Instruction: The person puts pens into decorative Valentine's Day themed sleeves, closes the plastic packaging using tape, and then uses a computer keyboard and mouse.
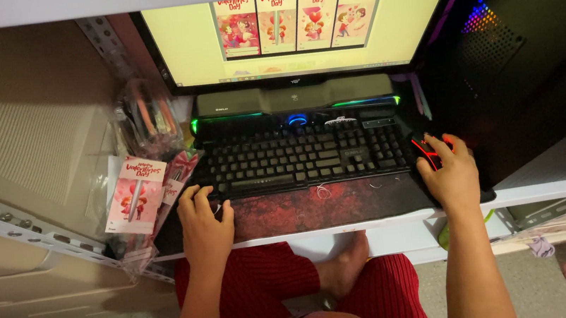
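Observation:
My left hand [203, 225] rests on the lower left corner of a black keyboard [304, 156], fingers spread over the keys and the red desk mat [317, 207]. Over a black mouse [427, 150] with red lighting lies my right hand [450, 172], gripping it at the right end of the mat. Behind the keyboard a monitor [297, 33] shows a pale yellow page with a row of pink and red greeting cards. A dark speaker bar [294, 97] with green and blue lights sits under the screen.
Packaged cards with pens [135, 196] lean in a pile left of the keyboard, beside clear bags [147, 117]. A black computer case [520, 54] with coloured lights stands at right. White shelf edge [389, 221] runs above my red-trousered legs and bare foot [345, 265].

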